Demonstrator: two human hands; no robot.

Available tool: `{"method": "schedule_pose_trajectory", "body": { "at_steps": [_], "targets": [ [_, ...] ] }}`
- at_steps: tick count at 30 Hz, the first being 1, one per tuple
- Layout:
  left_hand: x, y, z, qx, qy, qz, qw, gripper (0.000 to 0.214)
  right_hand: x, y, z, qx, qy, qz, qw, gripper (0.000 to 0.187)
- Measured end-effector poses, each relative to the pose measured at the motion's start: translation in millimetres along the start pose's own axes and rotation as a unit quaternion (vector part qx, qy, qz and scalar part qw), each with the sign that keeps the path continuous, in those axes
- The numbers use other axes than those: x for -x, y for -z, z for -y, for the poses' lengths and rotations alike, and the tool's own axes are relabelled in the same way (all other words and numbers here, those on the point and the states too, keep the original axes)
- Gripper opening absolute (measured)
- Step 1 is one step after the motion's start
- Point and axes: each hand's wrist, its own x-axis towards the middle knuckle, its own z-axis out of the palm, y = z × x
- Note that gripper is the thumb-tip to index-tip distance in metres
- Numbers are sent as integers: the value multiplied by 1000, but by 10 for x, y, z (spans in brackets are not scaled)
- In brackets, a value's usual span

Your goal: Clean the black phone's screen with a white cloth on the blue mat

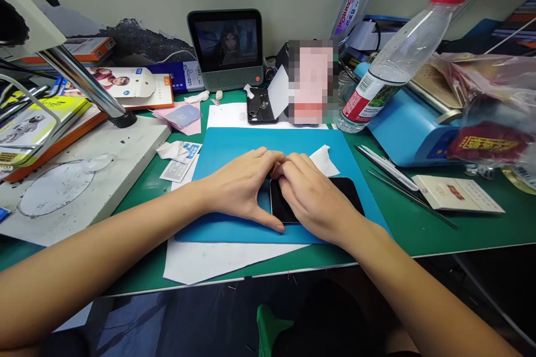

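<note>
A smartphone point(341, 192) with a black screen lies flat on a blue mat point(209, 150), its left part covered by my hands. My left hand point(247, 184) spans the left end of the phone, thumb against the near edge and fingers bent at the far corner. Curled over the screen's left part, my right hand point(312, 192) has its fingers pressed together against my left fingertips. What sits between those fingertips is hidden. Beyond my right hand, a crumpled white wipe point(324, 160) rests on the mat.
Tweezers point(412, 195) and a small white box point(458, 193) lie right. Behind stand a tilted bottle point(393, 67), a blue device point(414, 128) and a smart display point(228, 47). A lamp post point(90, 86) rises left from a white base point(142, 142), near torn packets point(180, 164).
</note>
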Motion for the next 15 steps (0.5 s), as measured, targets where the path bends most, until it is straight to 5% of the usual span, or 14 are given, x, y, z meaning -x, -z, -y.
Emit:
{"method": "schedule_pose_trajectory", "body": {
  "at_steps": [10,15],
  "targets": [
    [7,11,-15,-9,-18,-13,1000,93,10,36,-26,-123,-33,-33,991,19],
    [12,2,-18,-20,5,-6,1000,103,15,22,-41,-85,-42,-20,995,20]
  ]
}}
